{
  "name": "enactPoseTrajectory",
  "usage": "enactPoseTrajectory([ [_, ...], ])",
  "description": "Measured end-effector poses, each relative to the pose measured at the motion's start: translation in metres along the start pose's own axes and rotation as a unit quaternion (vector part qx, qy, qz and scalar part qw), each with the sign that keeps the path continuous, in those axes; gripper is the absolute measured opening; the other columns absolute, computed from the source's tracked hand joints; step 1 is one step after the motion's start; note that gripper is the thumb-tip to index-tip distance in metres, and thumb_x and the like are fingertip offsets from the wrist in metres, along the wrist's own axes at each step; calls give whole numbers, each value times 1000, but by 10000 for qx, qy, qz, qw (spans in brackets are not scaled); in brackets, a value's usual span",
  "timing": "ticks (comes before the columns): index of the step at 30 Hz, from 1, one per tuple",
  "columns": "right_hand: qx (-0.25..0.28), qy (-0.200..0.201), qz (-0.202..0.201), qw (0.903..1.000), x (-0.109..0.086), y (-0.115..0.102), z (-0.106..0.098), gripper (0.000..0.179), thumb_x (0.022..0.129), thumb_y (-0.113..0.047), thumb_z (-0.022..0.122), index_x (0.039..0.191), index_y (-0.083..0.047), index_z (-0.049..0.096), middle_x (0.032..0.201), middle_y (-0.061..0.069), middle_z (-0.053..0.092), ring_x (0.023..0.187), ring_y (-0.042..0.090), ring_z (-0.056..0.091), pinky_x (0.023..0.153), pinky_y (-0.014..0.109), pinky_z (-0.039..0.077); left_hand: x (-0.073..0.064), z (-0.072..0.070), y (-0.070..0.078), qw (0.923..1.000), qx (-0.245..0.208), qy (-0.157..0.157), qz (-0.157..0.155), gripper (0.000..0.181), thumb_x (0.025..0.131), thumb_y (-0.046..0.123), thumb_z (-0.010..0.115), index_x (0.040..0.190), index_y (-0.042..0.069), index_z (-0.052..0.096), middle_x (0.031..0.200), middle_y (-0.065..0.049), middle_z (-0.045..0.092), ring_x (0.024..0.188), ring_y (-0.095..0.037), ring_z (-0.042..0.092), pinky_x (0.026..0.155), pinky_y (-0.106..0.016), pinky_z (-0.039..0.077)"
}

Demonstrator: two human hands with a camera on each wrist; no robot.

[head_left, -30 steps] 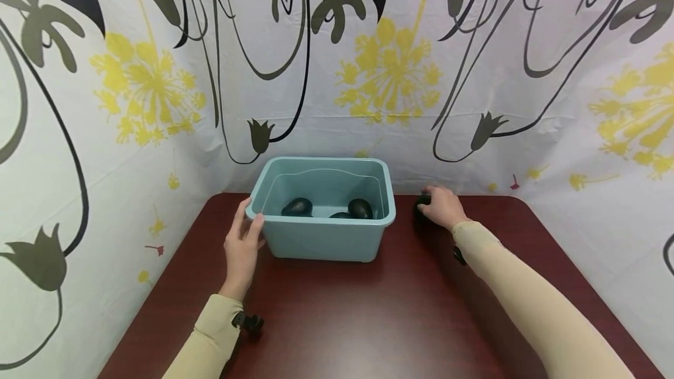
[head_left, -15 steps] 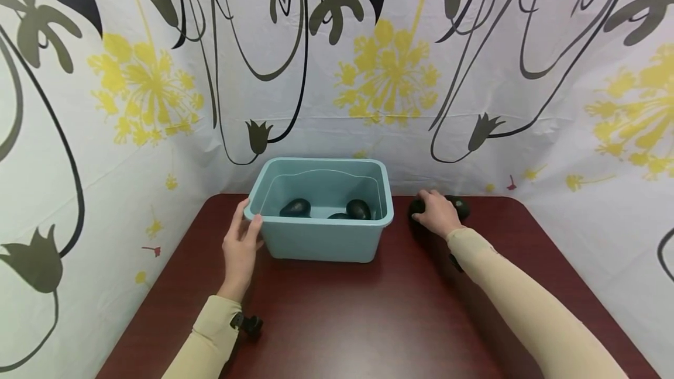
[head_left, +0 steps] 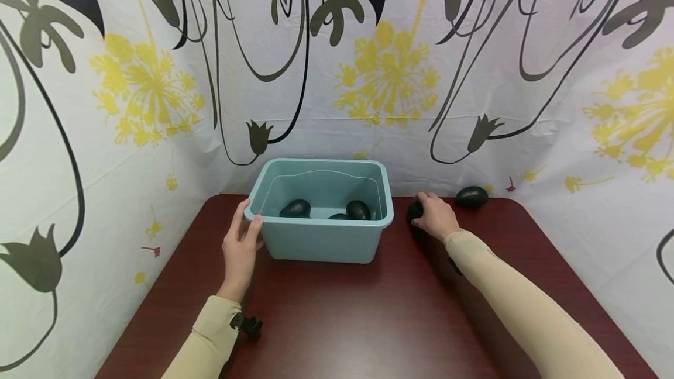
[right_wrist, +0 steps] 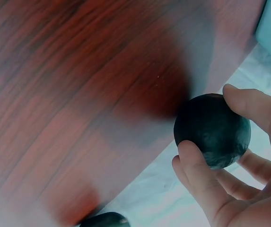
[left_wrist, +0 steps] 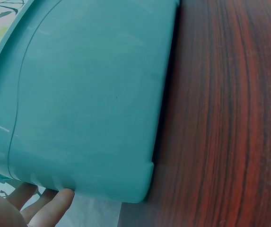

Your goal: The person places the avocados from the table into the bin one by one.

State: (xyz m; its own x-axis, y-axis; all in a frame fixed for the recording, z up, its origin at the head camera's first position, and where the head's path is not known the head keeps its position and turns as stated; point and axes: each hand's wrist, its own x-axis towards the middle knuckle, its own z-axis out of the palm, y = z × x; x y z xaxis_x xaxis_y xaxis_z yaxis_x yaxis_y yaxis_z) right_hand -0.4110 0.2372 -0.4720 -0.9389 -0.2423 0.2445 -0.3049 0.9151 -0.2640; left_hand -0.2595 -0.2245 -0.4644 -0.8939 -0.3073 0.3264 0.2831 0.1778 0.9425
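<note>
A light blue plastic tub (head_left: 321, 241) stands at the back of the table, with three dark avocados inside, among them one at the left (head_left: 296, 208) and one at the right (head_left: 358, 210). My left hand (head_left: 242, 250) holds the tub's near left corner, thumb at the front rim; in the left wrist view several fingertips (left_wrist: 65, 195) touch its outer wall. To the right of the tub, my right hand (head_left: 438, 215) grips a dark avocado (right_wrist: 211, 130) between thumb and fingers. Another avocado (head_left: 471, 196) lies beyond that hand, near the back right corner.
The dark red wood-grain table (head_left: 363, 314) ends just behind the tub. A white patterned cloth (head_left: 389, 151) hangs along the back and both sides. Black devices are strapped on the wrists, such as the left wrist camera (head_left: 251, 325).
My right hand has shifted slightly left with its avocado. The other avocado has come into view beside the hand and moved right and back, away from it. My left hand stays on the tub.
</note>
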Motion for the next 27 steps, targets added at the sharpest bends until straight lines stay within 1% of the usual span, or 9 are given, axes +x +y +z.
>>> enactPoseTrajectory([
  [5, -31, -5, -15, 10000, -1, 1, 1, 69, 77, -18, 89, 135, 0, 55, 124, 28, 56, 101, 47, 60, 79, 60, 51, -7, 0, 20, 10000, 9, -72, 13, 57, 100, 41, 62, 153, 33, 43, 149, -11, 48, 123, -32, 56, 89, -62, 50],
  [8, -33, 13, -9, 10000, -2, 1, 1, 70, 77, -18, 89, 135, 0, 54, 125, 28, 56, 101, 47, 60, 78, 59, 51, -9, 0, 24, 10000, 5, -78, 15, 57, 100, 40, 62, 153, 31, 43, 149, -12, 48, 123, -32, 56, 90, -61, 49],
  [10, -45, -6, -10, 10000, -3, 1, 1, 71, 77, -18, 89, 135, 0, 53, 125, 29, 55, 100, 48, 60, 77, 60, 52, -7, 0, 19, 10000, 0, -64, 12, 57, 100, 41, 62, 153, 32, 43, 149, -11, 48, 123, -32, 56, 90, -61, 49],
  [15, -49, -61, 10, 10000, -5, 2, 1, 73, 77, -18, 89, 136, 0, 51, 127, 30, 55, 100, 49, 60, 76, 60, 52, -1, 0, 0, 10000, 44, 10, 28, 56, 98, 48, 63, 150, 42, 44, 147, -2, 49, 123, -28, 56, 89, -60, 51],
  [17, -25, -68, 22, 10000, -5, 3, 2, 72, 77, -19, 89, 135, 0, 52, 126, 30, 55, 100, 48, 60, 77, 60, 51, 0, 0, -5, 10000, 55, 21, 75, 55, 97, 50, 63, 149, 45, 44, 146, 1, 50, 123, -27, 57, 88, -60, 51],
  [21, 111, -51, 11, 9999, -6, 7, 3, 70, 78, -18, 87, 136, 1, 51, 124, 31, 56, 101, 49, 59, 81, 62, 49, 1, 0, -8, 9999, 42, 14, 147, 54, 97, 50, 63, 148, 46, 45, 145, 2, 51, 122, -27, 57, 87, -62, 51],
  [24, 241, -52, 3, 9997, -6, 10, 3, 69, 80, -17, 84, 137, 3, 50, 123, 32, 56, 102, 50, 58, 84, 64, 47, 1, 0, -9, 9999, 52, 13, 133, 54, 97, 50, 63, 148, 46, 45, 144, 3, 51, 121, -27, 57, 87, -62, 51],
  [27, 312, -72, 42, 9995, -7, 11, 1, 65, 81, -16, 82, 135, 2, 52, 120, 31, 58, 102, 49, 59, 84, 63, 47, 1, 0, -8, 9999, 69, 6, 129, 55, 97, 50, 63, 148, 46, 44, 146, 3, 50, 122, -28, 57, 87, -61, 51],
])
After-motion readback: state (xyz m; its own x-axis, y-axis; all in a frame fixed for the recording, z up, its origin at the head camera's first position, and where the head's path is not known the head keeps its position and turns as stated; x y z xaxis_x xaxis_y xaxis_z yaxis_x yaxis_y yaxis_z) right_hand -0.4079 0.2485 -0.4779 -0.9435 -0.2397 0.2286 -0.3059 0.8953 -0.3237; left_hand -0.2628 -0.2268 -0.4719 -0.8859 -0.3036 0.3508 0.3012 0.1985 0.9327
